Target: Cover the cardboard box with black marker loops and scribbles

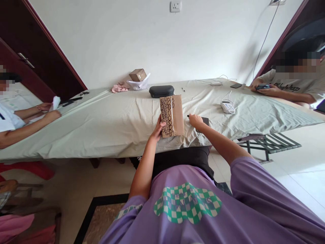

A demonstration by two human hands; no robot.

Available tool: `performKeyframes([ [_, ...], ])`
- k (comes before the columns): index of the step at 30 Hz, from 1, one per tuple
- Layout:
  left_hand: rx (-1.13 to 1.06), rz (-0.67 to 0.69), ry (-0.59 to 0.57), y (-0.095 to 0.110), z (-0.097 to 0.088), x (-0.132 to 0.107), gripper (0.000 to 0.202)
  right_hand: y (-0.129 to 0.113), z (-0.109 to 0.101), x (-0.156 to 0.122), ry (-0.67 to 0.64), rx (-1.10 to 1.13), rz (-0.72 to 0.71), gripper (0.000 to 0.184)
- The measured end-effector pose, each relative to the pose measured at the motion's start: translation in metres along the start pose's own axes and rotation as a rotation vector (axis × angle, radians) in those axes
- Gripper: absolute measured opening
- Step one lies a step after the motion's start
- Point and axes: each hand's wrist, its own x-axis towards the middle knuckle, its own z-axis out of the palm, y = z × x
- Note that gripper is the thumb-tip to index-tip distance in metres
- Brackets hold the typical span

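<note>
A brown cardboard box [179, 115] stands tilted near the front edge of the table, with a pale strip running down its face. Rows of black hand-drawn loops cover the left part of that face. My left hand [158, 129] grips the box at its lower left side. To the right of the box, and apart from it, my right hand [195, 121] is closed around a black marker [188, 116], whose dark end points left. Beside and partly behind that hand lies a dark flat object [205, 120], mostly covered by it.
A light cloth [122, 125] covers the long table. Behind the box sits a black hard case [161, 90]; a small carton [137, 75] rests on a plastic bag at the back. A white corded device [228, 106] lies to the right. People sit at both ends.
</note>
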Motion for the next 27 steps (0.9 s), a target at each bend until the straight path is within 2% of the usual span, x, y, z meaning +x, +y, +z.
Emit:
performKeyframes([
  [7, -0.021, -0.002, 0.014, -0.002, -0.001, 0.0, 0.102, 0.003, 0.0, -0.002, 0.008, 0.007, 0.017, 0.038],
  [12, -0.027, -0.009, 0.021, -0.001, 0.0, -0.003, 0.097, 0.013, -0.013, 0.007, -0.058, 0.07, 0.014, 0.062],
  [17, -0.04, 0.023, 0.002, -0.002, -0.003, -0.004, 0.09, 0.029, -0.043, 0.015, -0.155, 0.166, 0.049, 0.052],
  [19, -0.055, 0.019, 0.009, -0.003, -0.004, -0.004, 0.09, 0.039, -0.061, 0.015, -0.197, 0.188, 0.058, 0.061],
  [22, -0.063, -0.003, 0.021, -0.001, -0.003, -0.004, 0.094, 0.053, -0.092, 0.01, -0.277, 0.242, -0.016, 0.08],
  [23, -0.063, -0.009, 0.024, -0.001, -0.002, -0.004, 0.095, 0.057, -0.103, 0.008, -0.291, 0.299, -0.06, 0.075],
  [24, -0.063, -0.012, 0.029, 0.0, -0.001, -0.004, 0.096, 0.059, -0.114, 0.005, -0.271, 0.378, -0.094, 0.062],
  [26, -0.07, -0.019, 0.045, 0.001, 0.0, -0.004, 0.097, 0.057, -0.132, -0.003, -0.173, 0.637, -0.161, 0.028],
  [27, -0.074, -0.022, 0.054, 0.002, 0.001, -0.004, 0.097, 0.053, -0.14, -0.008, -0.113, 0.807, -0.21, 0.018],
])
